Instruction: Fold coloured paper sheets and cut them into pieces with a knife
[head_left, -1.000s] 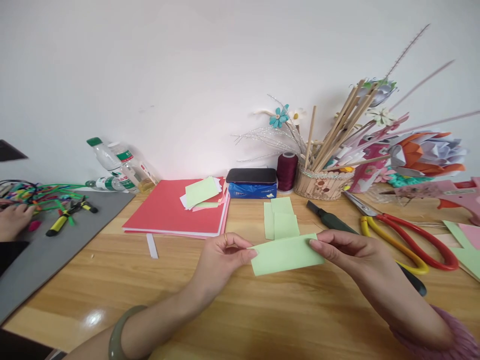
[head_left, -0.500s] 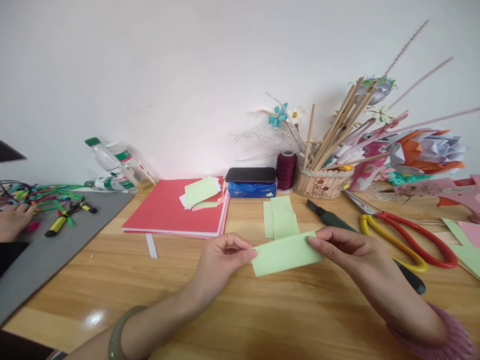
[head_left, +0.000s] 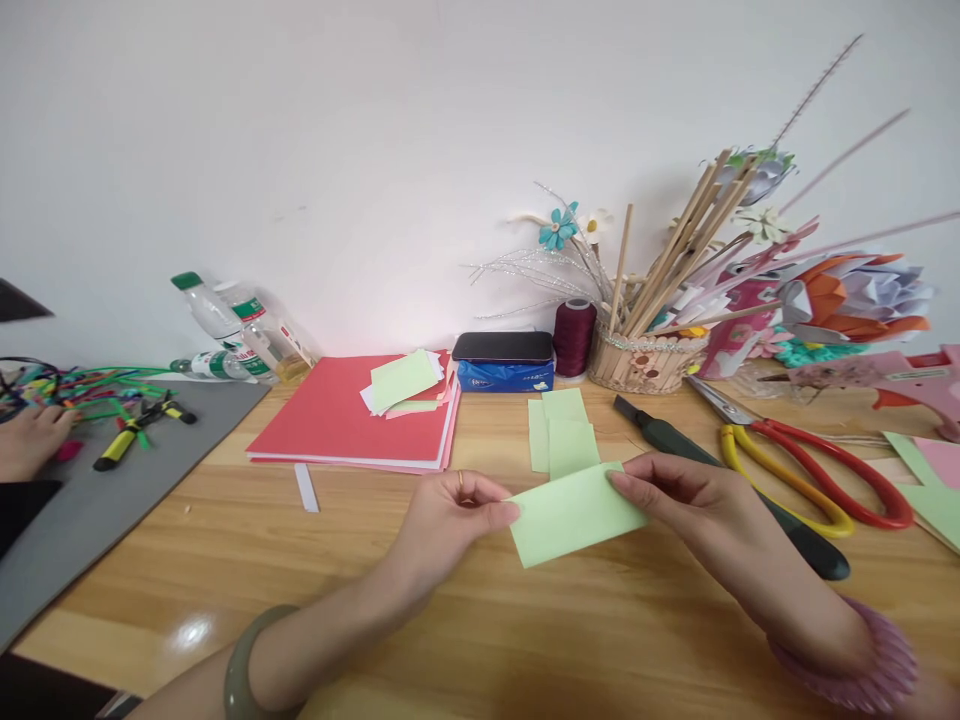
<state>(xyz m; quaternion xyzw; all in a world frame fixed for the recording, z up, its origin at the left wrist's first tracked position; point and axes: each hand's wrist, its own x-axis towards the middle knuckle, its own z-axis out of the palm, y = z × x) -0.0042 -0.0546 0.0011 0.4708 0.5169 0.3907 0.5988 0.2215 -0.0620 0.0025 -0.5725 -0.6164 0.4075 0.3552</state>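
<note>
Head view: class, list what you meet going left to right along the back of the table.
Water bottles → red folder → tissue pack → maroon thread spool → stick basket → red-handled scissors → pink glue gun.

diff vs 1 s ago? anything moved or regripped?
Small change only. The green paper has tipped: its lower left corner now sits lower and its right end higher. The left hand and right hand keep pinching its two ends; nothing was let go. The loose green pieces, scissors and red folder lie as before.
</note>
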